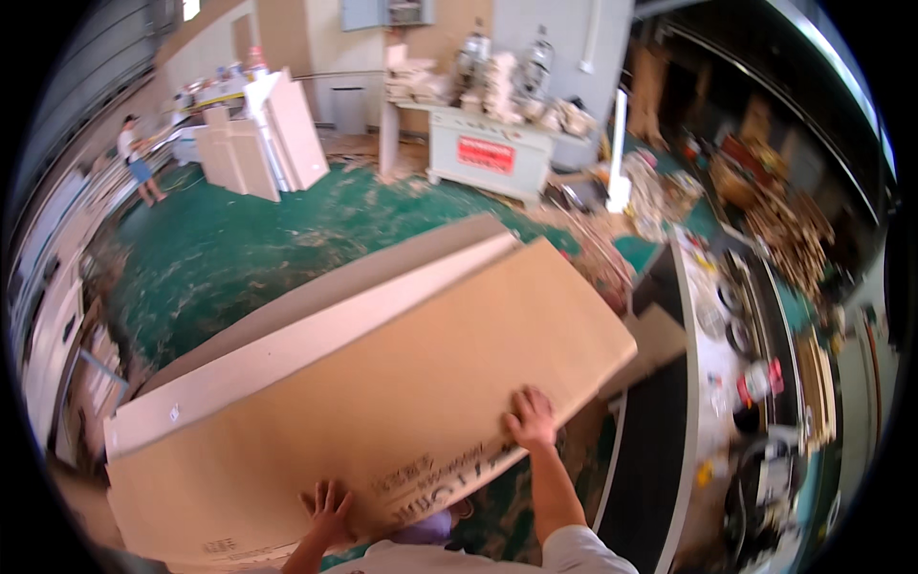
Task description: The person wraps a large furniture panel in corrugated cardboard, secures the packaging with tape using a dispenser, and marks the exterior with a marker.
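Observation:
A long brown cardboard carton (382, 383), flat on top and printed along its near edge, stretches across in front of me from lower left to upper right. My left hand (328, 510) lies on its near edge with the fingers spread. Further right, my right hand (532, 418) rests on the same top near the edge, fingers apart and pressed flat. Just behind the carton runs a pale board or panel (287, 359), with a greyer panel (354, 284) beyond it. What supports the carton underneath is hidden.
To my right stands a cluttered workbench (703, 383) with a dark side, holding tools and tape rolls. A light machine cabinet (488, 153) is at the back, near leaning panels (287, 134). Another person (142, 158) stands far left. Sawdust streaks the green floor (191, 258).

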Tool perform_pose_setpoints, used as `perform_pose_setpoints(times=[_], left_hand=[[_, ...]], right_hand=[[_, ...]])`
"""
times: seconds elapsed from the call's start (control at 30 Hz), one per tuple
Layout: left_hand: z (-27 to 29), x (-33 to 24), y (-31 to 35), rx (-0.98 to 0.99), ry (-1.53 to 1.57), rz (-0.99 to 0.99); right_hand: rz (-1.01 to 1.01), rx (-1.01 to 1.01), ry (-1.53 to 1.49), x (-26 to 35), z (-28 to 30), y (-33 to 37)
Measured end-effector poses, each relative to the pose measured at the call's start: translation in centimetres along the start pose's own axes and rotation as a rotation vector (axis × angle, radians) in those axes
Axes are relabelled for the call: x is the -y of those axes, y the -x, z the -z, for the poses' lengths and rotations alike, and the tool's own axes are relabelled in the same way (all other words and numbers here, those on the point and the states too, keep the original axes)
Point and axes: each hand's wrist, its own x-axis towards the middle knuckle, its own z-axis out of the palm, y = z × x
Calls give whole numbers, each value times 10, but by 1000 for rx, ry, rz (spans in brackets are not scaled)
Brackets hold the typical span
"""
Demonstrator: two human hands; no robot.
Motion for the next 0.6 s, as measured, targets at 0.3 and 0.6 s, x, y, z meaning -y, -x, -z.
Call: perform_pose_setpoints(times=[0.3,0.6], left_hand=[[10,-30,-31,281,-126,231],[-42,-111,-71,-76,-66,901]], right_hand=[[-281,-115,324,-274,36,-135],[-534,28,395,-308,-8,-170]])
